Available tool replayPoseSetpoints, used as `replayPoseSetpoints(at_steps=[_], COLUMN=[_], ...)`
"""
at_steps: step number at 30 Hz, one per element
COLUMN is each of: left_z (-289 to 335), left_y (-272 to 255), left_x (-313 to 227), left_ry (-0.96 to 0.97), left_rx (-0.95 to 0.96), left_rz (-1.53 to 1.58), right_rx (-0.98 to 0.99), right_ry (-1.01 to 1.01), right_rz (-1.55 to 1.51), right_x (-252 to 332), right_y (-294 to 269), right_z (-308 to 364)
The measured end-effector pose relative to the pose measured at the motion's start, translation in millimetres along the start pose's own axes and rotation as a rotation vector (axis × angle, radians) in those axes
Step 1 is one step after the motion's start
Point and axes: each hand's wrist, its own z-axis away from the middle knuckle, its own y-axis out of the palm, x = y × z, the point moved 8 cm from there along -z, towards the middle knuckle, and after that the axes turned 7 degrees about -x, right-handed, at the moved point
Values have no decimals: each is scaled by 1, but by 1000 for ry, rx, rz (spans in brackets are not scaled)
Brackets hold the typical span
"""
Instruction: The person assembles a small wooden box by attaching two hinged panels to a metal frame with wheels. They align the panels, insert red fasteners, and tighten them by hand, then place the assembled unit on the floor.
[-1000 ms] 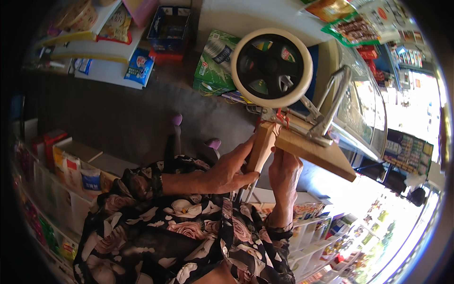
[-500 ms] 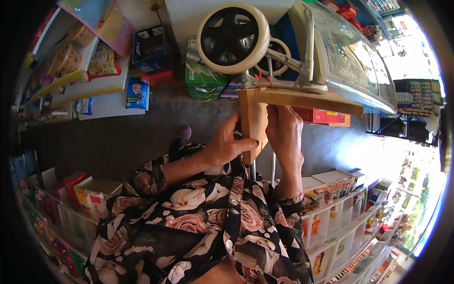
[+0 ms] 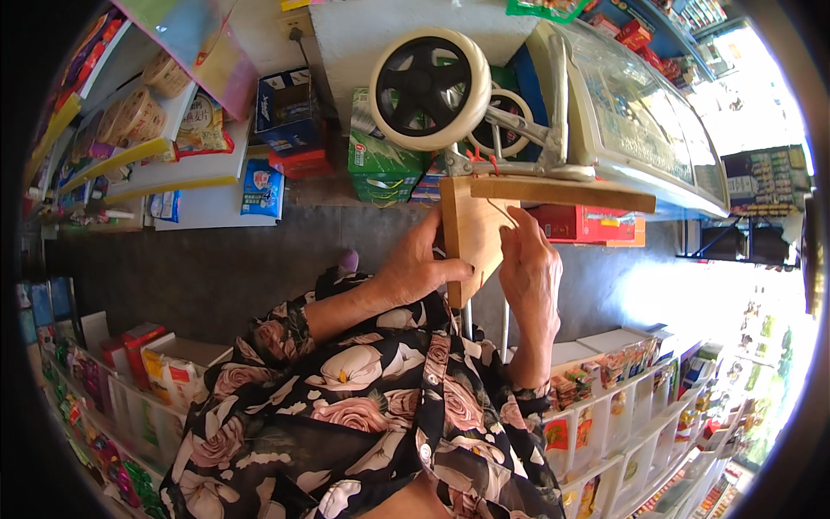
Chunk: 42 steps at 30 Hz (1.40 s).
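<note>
A small folding cart lies tipped up in front of me, its cream-rimmed black wheel (image 3: pixel 430 89) raised and a second wheel (image 3: pixel 504 124) behind it. Its metal frame (image 3: pixel 545 160) meets two wooden boards, a tilted one (image 3: pixel 477 227) and a flatter one (image 3: pixel 571 192). My left hand (image 3: pixel 421 265) grips the tilted board's left edge, thumb on its face. At that board's right side, my right hand (image 3: pixel 530 264) pinches a thin tan strand (image 3: pixel 501 212) that runs up under the flatter board. Red ties (image 3: pixel 475 157) show at the frame joint.
A glass-topped case (image 3: pixel 648 112) stands at the far right. Shelves with packaged food (image 3: pixel 138 121) rise at the left. Cartons, among them a green one (image 3: pixel 380 169), sit beyond the cart. Racks of packets (image 3: pixel 614 381) line the near side, and dark floor (image 3: pixel 207 259) lies between.
My right hand has drawn down and slightly right, away from the board joint, and the thin strand now shows at its fingertips. My left hand keeps its grip. The whole view has shifted slightly.
</note>
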Motion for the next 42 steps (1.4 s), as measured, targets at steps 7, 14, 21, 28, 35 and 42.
replayPoseSetpoints(at_steps=[7,14,21,28,35,42], left_z=[10,10,9,11,4,-5], left_y=[7,5,10,10,7,4], left_x=[4,1,1,1,-2,-3], left_ry=[-61,-16,77,56,19,13], left_rx=[-16,27,-17,-22,50,77], left_rz=[100,57,-69,-151,-42,-58], right_rx=[39,245,424,572,319,431], right_ry=[-111,-218,-503,-575,-407,102], right_rz=[115,314,437,527,192,-170], right_x=[30,40,52,56,38,7], right_y=[-10,-10,-8,2,6,11], right_z=[4,-14,-20,-20,-25,-27])
